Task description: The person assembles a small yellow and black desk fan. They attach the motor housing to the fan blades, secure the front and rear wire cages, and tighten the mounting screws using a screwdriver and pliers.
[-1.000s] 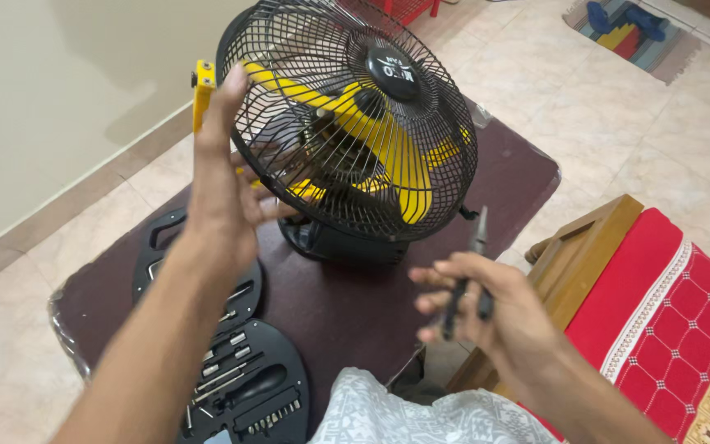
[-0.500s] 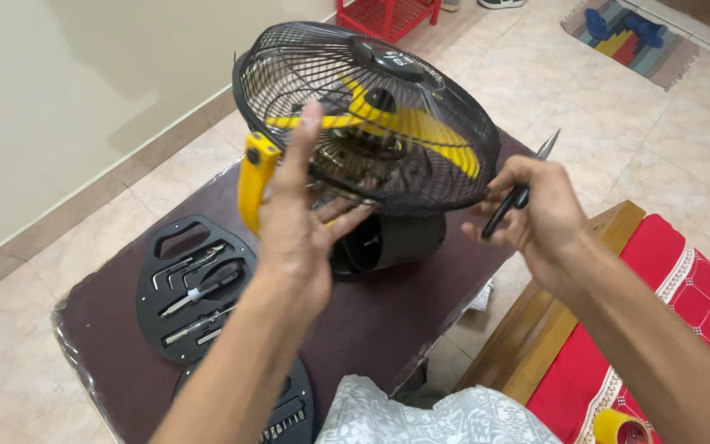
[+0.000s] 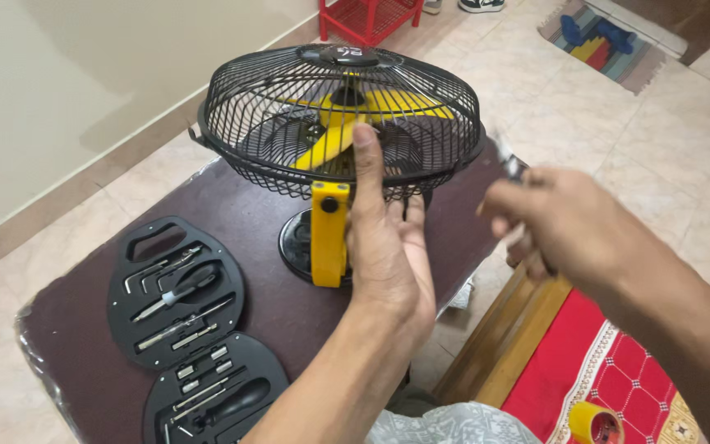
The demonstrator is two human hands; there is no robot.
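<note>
Centrally, a black wire-caged fan (image 3: 343, 115) with yellow blades stands on the dark worktop (image 3: 240, 205), its cage tipped so the front faces mostly upward. A yellow bracket (image 3: 329, 234) runs down from the cage's near rim to the round black base (image 3: 296, 244). The left hand (image 3: 388, 238) is open, palm against the fan at its 6 o'clock edge, just right of the bracket; the index finger lies extended up over the cage wires, the other fingers spread against the underside. The right hand (image 3: 556, 226), at 3 o'clock from the fan and blurred, is closed around a dark-handled tool (image 3: 509, 164) whose metal tip shows above the knuckles, near the cage rim; what kind of tool it is cannot be told. At 8 o'clock on the worktop lies an open black tool case (image 3: 182, 329), two oval halves holding hex keys, a screwdriver and bits. At 4 o'clock, off the worktop, are a wooden frame (image 3: 495, 362), a red patterned cloth (image 3: 618, 378) and a yellow tape roll (image 3: 595, 425).
</note>
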